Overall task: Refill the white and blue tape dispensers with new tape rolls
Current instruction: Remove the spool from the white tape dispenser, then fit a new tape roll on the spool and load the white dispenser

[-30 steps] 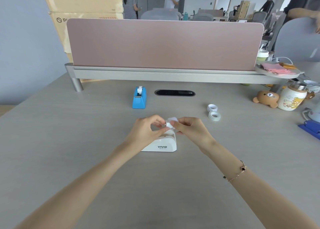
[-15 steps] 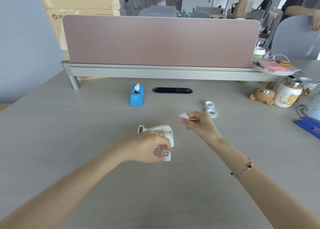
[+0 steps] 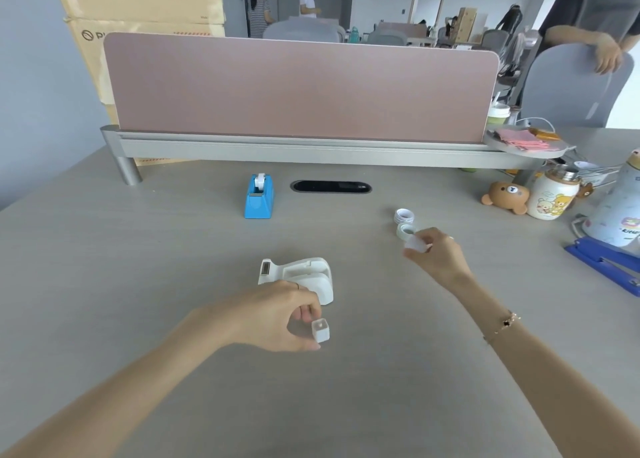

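Observation:
The white tape dispenser lies on the grey desk at the centre, its cutter end pointing left. Just in front of it, my left hand pinches a small white spool core near the desk surface. My right hand is further right and holds a small white empty ring close to two new tape rolls lying on the desk. The blue tape dispenser stands further back, with a white roll in it.
A pink divider panel on a grey rail closes the back of the desk. A black cable slot is behind the dispensers. At the right stand a bear toy, a printed cup and a blue stapler. People stand beyond the divider.
My hands have parted from above the white dispenser. The left hand came toward me with the spool core. The right hand carried the empty ring rightward to the tape rolls.

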`<state>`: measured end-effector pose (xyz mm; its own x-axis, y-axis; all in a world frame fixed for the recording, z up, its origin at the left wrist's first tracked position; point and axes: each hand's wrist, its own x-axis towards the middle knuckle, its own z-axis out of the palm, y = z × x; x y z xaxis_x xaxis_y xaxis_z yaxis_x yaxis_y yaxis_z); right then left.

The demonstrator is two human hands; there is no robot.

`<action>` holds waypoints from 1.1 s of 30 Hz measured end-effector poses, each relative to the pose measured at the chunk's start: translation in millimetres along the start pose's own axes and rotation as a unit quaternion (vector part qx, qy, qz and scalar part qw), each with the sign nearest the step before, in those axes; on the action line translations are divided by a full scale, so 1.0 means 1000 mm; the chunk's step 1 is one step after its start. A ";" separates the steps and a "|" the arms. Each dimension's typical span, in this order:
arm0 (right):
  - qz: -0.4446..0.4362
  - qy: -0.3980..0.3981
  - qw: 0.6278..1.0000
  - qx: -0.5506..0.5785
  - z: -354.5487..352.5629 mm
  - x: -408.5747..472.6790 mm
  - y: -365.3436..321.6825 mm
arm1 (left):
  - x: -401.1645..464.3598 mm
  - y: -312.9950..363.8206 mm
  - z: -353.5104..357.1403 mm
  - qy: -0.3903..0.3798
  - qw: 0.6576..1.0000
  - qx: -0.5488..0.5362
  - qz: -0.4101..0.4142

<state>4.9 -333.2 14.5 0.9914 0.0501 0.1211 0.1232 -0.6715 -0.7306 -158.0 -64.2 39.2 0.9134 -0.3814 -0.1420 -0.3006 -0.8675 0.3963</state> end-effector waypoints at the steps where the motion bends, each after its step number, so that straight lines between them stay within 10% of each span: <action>1: 0.013 0.012 1.000 -0.021 -0.005 0.010 0.010 | 0.000 -0.002 0.000 0.000 1.000 -0.003 -0.003; 21: 0.088 0.013 0.994 -0.060 -0.023 0.070 0.051 | 0.012 0.005 0.016 0.047 0.999 -0.022 -0.005; 28: -0.119 0.054 0.974 -0.183 -0.002 0.055 0.020 | 0.010 0.007 0.017 0.053 0.998 -0.018 0.006; 33: -0.093 -0.002 0.956 -0.278 0.010 0.056 0.011 | 0.010 0.006 0.018 0.048 0.999 -0.014 0.006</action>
<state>62.5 -330.1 6.2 0.9549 0.2089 0.2110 0.2557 -0.9398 -0.2265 -155.5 -79.0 23.9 0.9323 -0.3584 -0.0493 -0.3055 -0.8530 0.4232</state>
